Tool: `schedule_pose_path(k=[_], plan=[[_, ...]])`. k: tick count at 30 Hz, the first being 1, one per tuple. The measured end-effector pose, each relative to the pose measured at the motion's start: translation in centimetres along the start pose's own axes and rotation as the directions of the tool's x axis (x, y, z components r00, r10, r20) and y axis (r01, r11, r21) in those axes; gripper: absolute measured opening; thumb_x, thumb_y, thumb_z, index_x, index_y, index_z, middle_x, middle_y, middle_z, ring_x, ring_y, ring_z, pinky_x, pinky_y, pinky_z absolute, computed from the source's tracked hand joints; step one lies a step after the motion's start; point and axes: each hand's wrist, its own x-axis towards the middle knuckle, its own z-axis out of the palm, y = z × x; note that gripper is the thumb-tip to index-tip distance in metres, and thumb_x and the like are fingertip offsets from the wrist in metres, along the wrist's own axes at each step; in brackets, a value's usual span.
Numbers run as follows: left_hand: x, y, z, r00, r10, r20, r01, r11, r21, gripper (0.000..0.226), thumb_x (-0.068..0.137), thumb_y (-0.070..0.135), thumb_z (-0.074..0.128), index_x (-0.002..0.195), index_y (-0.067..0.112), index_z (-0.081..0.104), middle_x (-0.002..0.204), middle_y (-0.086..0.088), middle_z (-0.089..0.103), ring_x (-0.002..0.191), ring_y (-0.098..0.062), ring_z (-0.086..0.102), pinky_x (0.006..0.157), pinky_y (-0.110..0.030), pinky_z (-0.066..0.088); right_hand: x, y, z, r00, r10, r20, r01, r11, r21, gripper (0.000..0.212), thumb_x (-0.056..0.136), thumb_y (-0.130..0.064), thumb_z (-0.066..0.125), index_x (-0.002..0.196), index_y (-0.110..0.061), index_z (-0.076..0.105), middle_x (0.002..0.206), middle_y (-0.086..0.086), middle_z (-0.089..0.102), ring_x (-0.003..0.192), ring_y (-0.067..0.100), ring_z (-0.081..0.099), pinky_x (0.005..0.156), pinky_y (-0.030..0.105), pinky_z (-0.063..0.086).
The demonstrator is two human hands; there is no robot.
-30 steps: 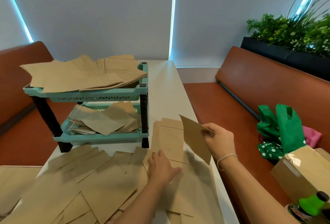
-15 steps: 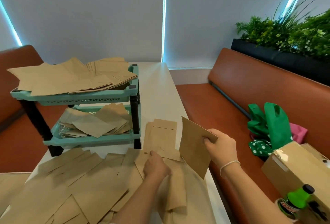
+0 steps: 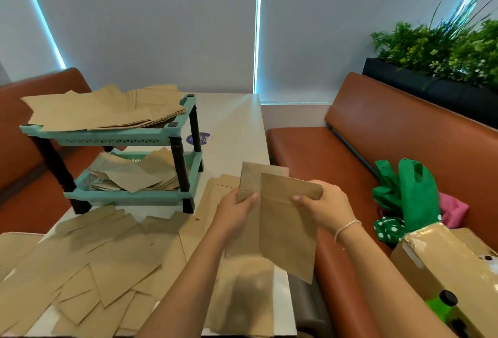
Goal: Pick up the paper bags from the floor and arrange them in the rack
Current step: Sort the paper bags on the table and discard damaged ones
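Note:
Two flat brown paper bags are lifted above the table's right part. My right hand [image 3: 324, 207] grips the front paper bag [image 3: 287, 227] by its top right corner. My left hand [image 3: 234, 212] grips the rear paper bag [image 3: 249, 180] at its left edge, and the two bags overlap. Many more loose paper bags [image 3: 89, 265] lie scattered flat over the near half of the table. The teal two-tier rack [image 3: 121, 139] stands at the table's left, with paper bags piled on its top shelf [image 3: 94, 111] and lower shelf [image 3: 132, 175].
The white table [image 3: 231, 124] runs away between two orange-brown benches [image 3: 377, 149]. On the right bench lie green and pink cloth bags [image 3: 412, 197], a cardboard box [image 3: 444, 262] and a green bottle [image 3: 442, 308]. A planter with plants [image 3: 444, 49] sits behind that bench.
My left hand left the table and took hold of a second bag. My right hand brought its bag in front of it, so both bags are now held together above the table.

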Motion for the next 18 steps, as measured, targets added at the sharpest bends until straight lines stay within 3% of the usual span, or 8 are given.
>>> schedule_pose_path(k=[3, 5, 7, 10, 12, 13, 16, 18], plan=[[-1.7, 0.7, 2.8, 0.998, 0.013, 0.059, -0.005, 0.990, -0.141, 0.018, 0.094, 0.034, 0.054, 0.110, 0.027, 0.059, 0.103, 0.010, 0.067, 0.094, -0.007, 0.062, 0.075, -0.024, 0.051, 0.0, 1.8, -1.4, 0.999, 0.039, 0.002, -0.039, 0.997, 0.060, 0.007, 0.081, -0.028, 0.068, 0.082, -0.024, 0.062, 0.082, -0.007, 0.063, 0.087, 0.017, 0.060, 0.078, 0.033, 0.050], [-2.5, 0.8, 4.6, 0.996, 0.032, 0.082, -0.020, 0.989, -0.146, 0.018, 0.092, 0.035, 0.057, 0.108, 0.028, 0.057, 0.103, 0.008, 0.066, 0.094, -0.008, 0.062, 0.071, -0.021, 0.051, -0.1, 3.1, -2.0, 0.998, 0.063, -0.012, -0.062, 0.995, 0.075, 0.010, 0.082, -0.028, 0.068, 0.087, -0.021, 0.063, 0.087, -0.004, 0.065, 0.090, 0.019, 0.061, 0.084, 0.039, 0.052], [-3.3, 0.9, 6.4, 0.995, 0.052, 0.087, -0.041, 0.992, -0.122, 0.015, 0.089, 0.032, 0.061, 0.102, 0.032, 0.055, 0.101, 0.009, 0.065, 0.094, -0.009, 0.062, 0.071, -0.021, 0.052, -0.4, 4.3, -2.7, 0.997, 0.073, -0.027, -0.070, 0.994, 0.078, 0.016, 0.080, -0.026, 0.069, 0.093, -0.020, 0.062, 0.094, -0.002, 0.065, 0.095, 0.020, 0.061, 0.086, 0.037, 0.050], [-4.0, 0.5, 8.7, 0.996, 0.047, 0.074, -0.038, 0.992, -0.123, 0.019, 0.087, 0.025, 0.065, 0.104, 0.029, 0.059, 0.103, 0.005, 0.067, 0.098, -0.017, 0.064, 0.080, -0.030, 0.055, -1.0, 5.9, -4.1, 0.993, 0.037, -0.108, -0.029, 0.997, 0.077, 0.050, 0.074, -0.020, 0.076, 0.118, -0.023, 0.053, 0.115, -0.001, 0.058, 0.108, 0.018, 0.054, 0.091, 0.030, 0.045], [-4.7, 0.2, 10.1, 0.996, 0.029, 0.084, -0.021, 0.995, -0.097, 0.024, 0.087, 0.025, 0.066, 0.110, 0.024, 0.060, 0.106, 0.003, 0.067, 0.098, -0.017, 0.064, 0.083, -0.031, 0.054, -1.2, 6.8, -5.1, 0.992, -0.061, -0.108, 0.054, 0.996, -0.067, 0.074, 0.070, -0.020, 0.079, 0.134, -0.023, 0.042, 0.128, 0.002, 0.051, 0.118, 0.021, 0.048, 0.099, 0.034, 0.041], [-5.1, -0.2, 10.8, 0.995, 0.023, 0.096, -0.015, 0.996, -0.082, 0.025, 0.086, 0.025, 0.066, 0.110, 0.023, 0.060, 0.105, 0.003, 0.067, 0.097, -0.016, 0.064, 0.083, -0.031, 0.054, -1.3, 7.2, -5.7, 0.993, -0.102, -0.063, 0.092, 0.985, -0.147, 0.077, 0.070, -0.022, 0.079, 0.136, -0.025, 0.041, 0.129, 0.001, 0.052, 0.118, 0.022, 0.048, 0.100, 0.034, 0.041], [-6.0, -1.2, 13.1, 0.991, -0.005, 0.136, 0.013, 0.998, -0.055, 0.015, 0.087, 0.023, 0.066, 0.100, 0.026, 0.062, 0.098, 0.005, 0.068, 0.093, -0.015, 0.065, 0.081, -0.030, 0.055, -1.7, 8.2, -7.8, 0.975, -0.103, 0.196, 0.163, 0.933, -0.320, 0.047, 0.077, -0.023, 0.073, 0.121, -0.026, 0.058, 0.109, -0.003, 0.063, 0.099, 0.013, 0.054, 0.086, 0.021, 0.041], [-6.5, -2.1, 14.4, 0.987, -0.036, 0.156, 0.038, 0.999, -0.016, 0.011, 0.087, 0.023, 0.066, 0.096, 0.029, 0.062, 0.096, 0.008, 0.068, 0.090, -0.012, 0.066, 0.078, -0.027, 0.054, -2.0, 9.2, -8.7, 0.946, -0.025, 0.324, 0.167, 0.894, -0.416, 0.028, 0.081, -0.024, 0.070, 0.109, -0.025, 0.065, 0.098, -0.004, 0.063, 0.091, 0.012, 0.053, 0.078, 0.022, 0.041]])
